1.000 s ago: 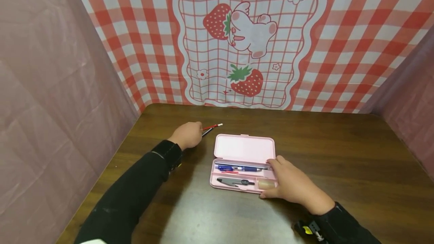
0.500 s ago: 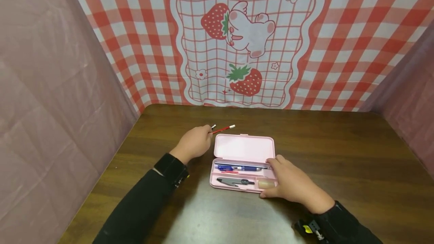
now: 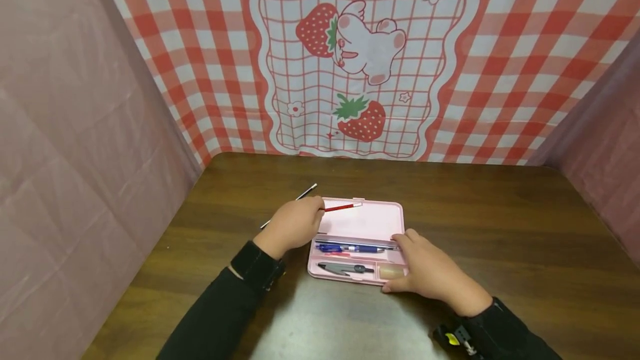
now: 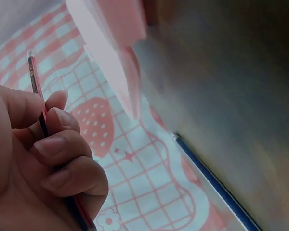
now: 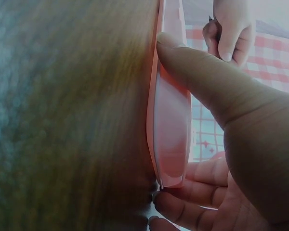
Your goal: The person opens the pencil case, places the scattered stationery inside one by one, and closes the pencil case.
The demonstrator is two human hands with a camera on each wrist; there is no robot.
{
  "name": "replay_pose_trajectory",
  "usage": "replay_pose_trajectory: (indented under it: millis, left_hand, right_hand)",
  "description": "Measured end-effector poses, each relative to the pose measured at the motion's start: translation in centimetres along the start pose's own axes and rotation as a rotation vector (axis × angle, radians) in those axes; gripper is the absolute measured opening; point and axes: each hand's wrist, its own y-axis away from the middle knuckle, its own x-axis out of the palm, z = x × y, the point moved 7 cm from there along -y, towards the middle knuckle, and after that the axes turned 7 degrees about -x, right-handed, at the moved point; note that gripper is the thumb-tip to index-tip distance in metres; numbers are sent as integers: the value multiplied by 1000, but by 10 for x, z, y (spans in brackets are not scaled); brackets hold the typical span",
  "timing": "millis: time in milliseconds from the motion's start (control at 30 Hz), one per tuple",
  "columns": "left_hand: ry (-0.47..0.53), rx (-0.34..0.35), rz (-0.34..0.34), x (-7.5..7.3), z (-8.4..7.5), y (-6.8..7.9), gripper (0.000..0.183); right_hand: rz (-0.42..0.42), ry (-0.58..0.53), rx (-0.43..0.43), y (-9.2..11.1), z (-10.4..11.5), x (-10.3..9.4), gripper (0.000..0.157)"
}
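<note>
My left hand (image 3: 295, 223) pinches a red-and-black pencil (image 4: 33, 77) between thumb and curled fingers; its white-tipped end points right, over the open lid of a pink pencil case (image 3: 377, 220). A dark pencil (image 4: 214, 182) with a pale end lies on the table behind that hand, partly hidden by it. My right hand (image 3: 434, 267) grips the case's right end, thumb at the near edge and fingers at the far side. In the case lie a blue pen (image 3: 367, 249), a grey drawing compass (image 3: 342, 268) and a beige block (image 3: 391, 271) in a small compartment.
The case stands on a brown wooden table (image 3: 500, 226). A red-and-white checked cloth (image 3: 505, 71) with strawberries hangs behind the table's far edge. Pink cloth (image 3: 85, 154) hangs along the left side, and more pink cloth (image 3: 605, 143) on the right.
My left hand has moved right and nearer with the red pencil, from the table to over the lid. The dark pencil now lies apart behind it. My right hand stays on the case.
</note>
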Motion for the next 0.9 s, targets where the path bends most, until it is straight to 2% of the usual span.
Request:
replay_pose_trajectory:
  millis: [367, 500, 700, 900]
  left_hand:
    - [30, -20, -29, -5, -7, 12, 20]
    - [23, -11, -1, -4, -16, 14, 22]
    - [17, 42, 19, 1, -34, 16, 20]
    - [-9, 69, 57, 5, -46, 17, 16]
  right_hand:
    - [3, 4, 2, -1, 0, 0, 110]
    - [4, 0, 4, 0, -1, 0, 110]
    - [-4, -4, 4, 0, -2, 0, 110]
    - [23, -21, 35, -1, -4, 1, 113]
